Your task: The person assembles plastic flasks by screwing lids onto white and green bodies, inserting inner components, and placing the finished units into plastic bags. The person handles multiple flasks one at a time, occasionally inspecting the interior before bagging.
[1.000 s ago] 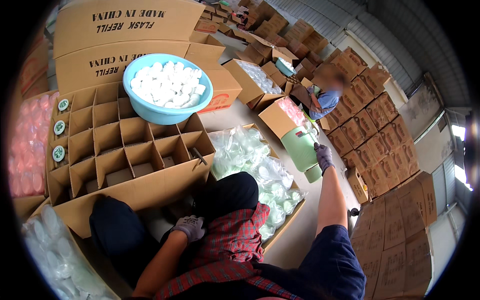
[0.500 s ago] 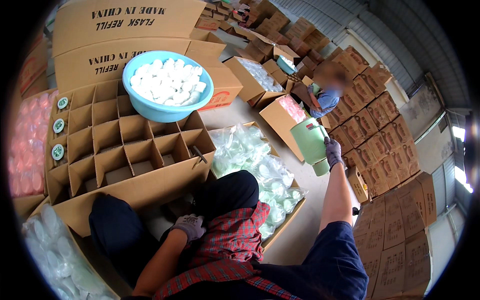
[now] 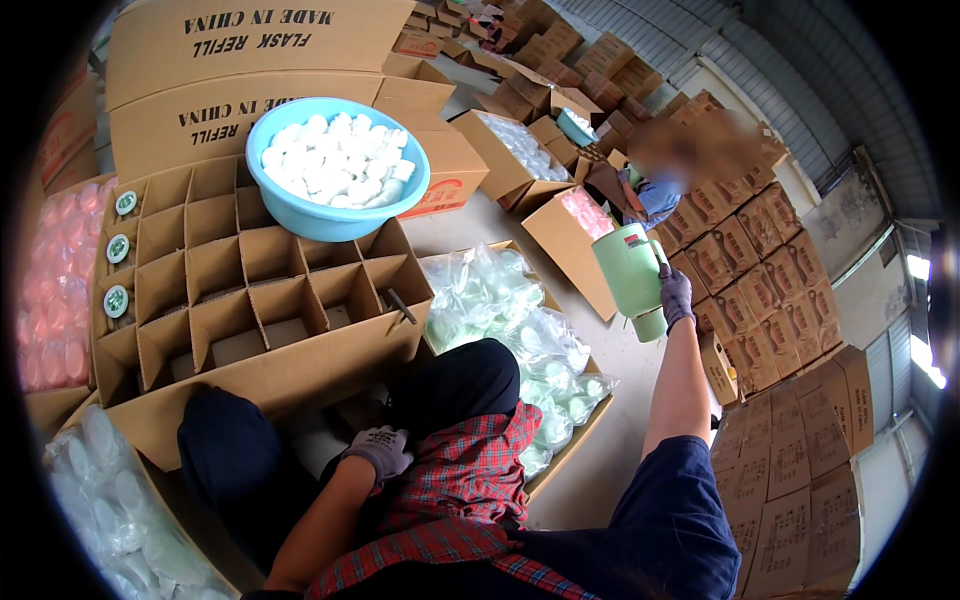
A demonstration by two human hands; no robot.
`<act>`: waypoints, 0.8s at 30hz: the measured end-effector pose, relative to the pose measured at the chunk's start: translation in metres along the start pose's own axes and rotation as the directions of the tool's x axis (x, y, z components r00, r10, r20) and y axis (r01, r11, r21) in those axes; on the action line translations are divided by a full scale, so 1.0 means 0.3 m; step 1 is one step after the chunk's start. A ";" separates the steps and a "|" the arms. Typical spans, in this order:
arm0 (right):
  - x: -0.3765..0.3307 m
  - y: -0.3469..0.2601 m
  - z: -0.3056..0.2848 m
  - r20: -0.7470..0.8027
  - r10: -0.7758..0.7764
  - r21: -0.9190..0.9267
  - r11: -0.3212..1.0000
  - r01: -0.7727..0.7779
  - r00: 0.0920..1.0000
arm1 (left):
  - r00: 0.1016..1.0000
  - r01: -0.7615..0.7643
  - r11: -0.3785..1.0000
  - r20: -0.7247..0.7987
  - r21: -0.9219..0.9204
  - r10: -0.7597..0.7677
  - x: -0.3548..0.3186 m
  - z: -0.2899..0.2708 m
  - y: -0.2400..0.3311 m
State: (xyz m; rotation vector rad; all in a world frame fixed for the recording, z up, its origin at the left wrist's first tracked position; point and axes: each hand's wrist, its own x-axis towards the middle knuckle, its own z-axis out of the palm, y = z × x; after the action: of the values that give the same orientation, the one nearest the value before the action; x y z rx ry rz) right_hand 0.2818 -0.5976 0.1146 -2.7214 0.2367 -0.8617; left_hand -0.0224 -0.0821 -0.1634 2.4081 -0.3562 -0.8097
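Note:
A pale green flask with a side handle hangs at arm's length to the right. My right hand, in a grey glove, is closed round that handle. A short rounded part of the same green shows at the flask's lower end. Low over my lap rests my gloved left hand, against dark trousers and a red checked cloth; its fingers bend out of sight. Beyond my knees stands a divided carton with three green-and-white round pieces in its left cells. A light blue basin full of white caps sits on it.
Bagged pale green parts fill a carton right of my knee. Bagged pink parts and clear bags lie on the left. A co-worker sits beyond the flask. Stacked cartons line the right side.
My right hand has shifted slightly right and up with the flask, which has turned a little. My left hand stays where it was. The co-worker's head has moved to the right.

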 end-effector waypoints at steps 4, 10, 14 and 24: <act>0.018 0.001 0.006 0.054 0.023 0.014 1.000 -0.024 0.998 | 1.000 0.008 1.000 0.016 0.001 -0.008 -0.017 -0.024 0.012; -0.041 -0.058 0.036 -0.147 -0.139 -0.119 0.985 0.122 0.979 | 1.000 -0.016 1.000 0.001 0.015 0.016 -0.011 -0.015 0.019; -0.307 -0.379 0.047 -0.109 -0.018 0.249 0.968 0.045 0.994 | 0.971 -0.059 0.991 -0.238 -0.116 0.030 -0.035 -0.071 0.023; -1.375 -0.957 -0.037 0.132 -0.761 0.844 0.422 0.331 0.635 | 0.558 -0.817 0.012 -0.797 -0.576 -0.232 -0.137 -0.143 -0.021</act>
State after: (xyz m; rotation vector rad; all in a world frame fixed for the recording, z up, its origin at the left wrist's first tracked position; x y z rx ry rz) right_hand -0.0379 -0.2301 -0.0101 -2.0101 -1.0368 -0.1936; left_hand -0.0277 -0.0416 -0.1198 0.8958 0.0213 0.3404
